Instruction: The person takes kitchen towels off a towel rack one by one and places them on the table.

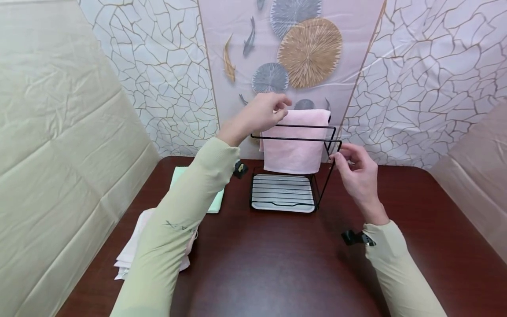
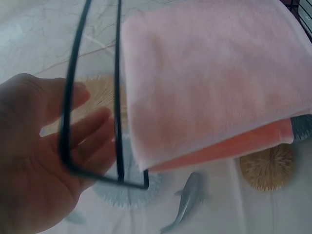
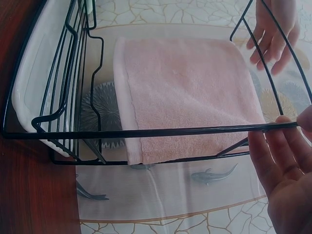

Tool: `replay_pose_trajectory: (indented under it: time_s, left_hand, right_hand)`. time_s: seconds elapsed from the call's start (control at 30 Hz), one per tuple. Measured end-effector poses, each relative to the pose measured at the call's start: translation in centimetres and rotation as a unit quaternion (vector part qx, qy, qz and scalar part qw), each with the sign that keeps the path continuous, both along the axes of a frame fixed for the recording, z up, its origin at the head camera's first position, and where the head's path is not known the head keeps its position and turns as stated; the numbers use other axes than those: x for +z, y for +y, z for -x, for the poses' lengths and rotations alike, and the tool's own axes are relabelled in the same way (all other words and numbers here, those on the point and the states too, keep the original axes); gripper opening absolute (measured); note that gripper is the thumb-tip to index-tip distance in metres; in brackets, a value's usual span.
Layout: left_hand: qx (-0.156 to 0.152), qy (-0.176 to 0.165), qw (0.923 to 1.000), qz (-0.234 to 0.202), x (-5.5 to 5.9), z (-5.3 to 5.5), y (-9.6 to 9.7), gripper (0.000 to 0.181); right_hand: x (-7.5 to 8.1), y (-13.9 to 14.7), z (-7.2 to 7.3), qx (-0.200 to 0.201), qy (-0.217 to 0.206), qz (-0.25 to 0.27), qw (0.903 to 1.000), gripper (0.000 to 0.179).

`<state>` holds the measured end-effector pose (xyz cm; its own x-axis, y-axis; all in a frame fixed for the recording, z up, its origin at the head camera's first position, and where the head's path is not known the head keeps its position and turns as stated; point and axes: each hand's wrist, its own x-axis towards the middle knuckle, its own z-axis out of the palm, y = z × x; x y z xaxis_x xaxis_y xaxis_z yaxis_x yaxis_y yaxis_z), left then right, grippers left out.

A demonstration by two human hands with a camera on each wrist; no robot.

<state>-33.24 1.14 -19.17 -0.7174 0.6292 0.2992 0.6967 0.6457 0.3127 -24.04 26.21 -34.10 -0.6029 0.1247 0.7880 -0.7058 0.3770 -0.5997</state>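
Observation:
A black wire rack stands on the table with a pink towel draped over its rear top bar. My right hand pinches the rack's right front upright near the upper corner; in the right wrist view, fingertips press one side of the wire with the thumb opposite. Above the rack's left end is my left hand, its fingers loosely bent and holding nothing. In the left wrist view, that hand appears just beyond the rack's top bars, to the left of the towel.
A white tray sits in the rack's base under the wires. Left on the table lie a light green cloth and a stack of white and pink cloths, both partly hidden by my left sleeve. A patterned backdrop rises behind the table.

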Motion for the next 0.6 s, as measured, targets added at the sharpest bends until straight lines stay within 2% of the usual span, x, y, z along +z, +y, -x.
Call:
replay_pose_trajectory:
  time_s: [0.23, 0.43, 0.6]
  left_hand:
    - [0.038, 0.004, 0.9966, 0.073, 0.1, 0.8, 1.5, 0.036]
    - [0.033, -0.007, 0.9939, 0.105, 0.5, 1.3, 2.2, 0.032]
    - [0.039, -0.036, 0.9912, 0.121, 0.6, 1.6, 2.7, 0.036]
  right_hand:
    - [0.1, -0.1, 0.0, 0.018, -0.001, 0.01, 0.9998, 0.024]
    - [0.2, 0.0, 0.0, 0.024, 0.004, 0.007, 0.9997, 0.024]
    - [0.0, 0.0, 0.0, 0.023, 0.004, 0.016, 0.9996, 0.024]
